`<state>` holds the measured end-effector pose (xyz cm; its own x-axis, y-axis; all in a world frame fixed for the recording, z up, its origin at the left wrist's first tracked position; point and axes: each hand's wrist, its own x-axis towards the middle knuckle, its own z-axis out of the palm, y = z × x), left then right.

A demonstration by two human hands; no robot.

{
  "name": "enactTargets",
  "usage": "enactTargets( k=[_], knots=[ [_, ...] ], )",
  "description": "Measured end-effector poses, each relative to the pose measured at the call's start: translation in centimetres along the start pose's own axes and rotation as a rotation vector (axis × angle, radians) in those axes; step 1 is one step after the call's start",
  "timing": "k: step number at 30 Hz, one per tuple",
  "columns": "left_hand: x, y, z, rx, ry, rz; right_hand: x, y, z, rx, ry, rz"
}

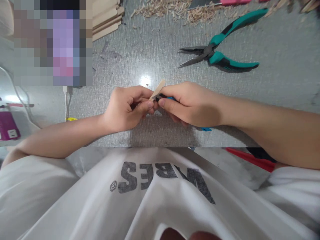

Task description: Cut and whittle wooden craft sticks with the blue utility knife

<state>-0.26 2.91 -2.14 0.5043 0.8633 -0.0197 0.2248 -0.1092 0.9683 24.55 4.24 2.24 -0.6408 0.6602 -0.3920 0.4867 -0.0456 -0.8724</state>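
Note:
Near the front edge of the grey table, my left hand point(130, 106) pinches a pale wooden craft stick point(158, 89) between thumb and fingers. The stick tilts, its rounded end pointing up and to the right. My right hand point(190, 103) is closed around a blue-and-black utility knife point(171, 98), mostly hidden in the palm. Its black front end meets the stick close to my left fingertips, and a blue end shows below the right wrist. The blade itself cannot be made out. Both hands nearly touch.
Open long-nose pliers point(208, 51) with teal handles lie beyond my right hand. Wood shavings point(170, 10) are scattered along the far side, beside a stack of craft sticks point(107, 16). A white cable point(66, 103) and a purple box point(8, 125) are at left.

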Motion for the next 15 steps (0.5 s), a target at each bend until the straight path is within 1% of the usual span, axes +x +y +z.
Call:
enactTargets(
  k=[3, 7, 11, 15],
  knots=[
    [-0.1, -0.2, 0.1, -0.021, 0.022, 0.012, -0.1, -0.1, 0.0, 0.065, 0.003, 0.067],
    [-0.2, -0.9, 0.4, -0.086, 0.077, 0.062, 0.1, 0.5, 0.3, 0.099, 0.023, 0.049],
    [-0.3, -1.0, 0.6, -0.05, 0.096, 0.021, 0.3, 0.9, 0.5, 0.097, 0.039, 0.029],
    [-0.3, -0.8, 0.8, 0.023, 0.098, -0.023, 0.2, 0.7, 0.7, 0.055, 0.077, 0.022]
  ],
)
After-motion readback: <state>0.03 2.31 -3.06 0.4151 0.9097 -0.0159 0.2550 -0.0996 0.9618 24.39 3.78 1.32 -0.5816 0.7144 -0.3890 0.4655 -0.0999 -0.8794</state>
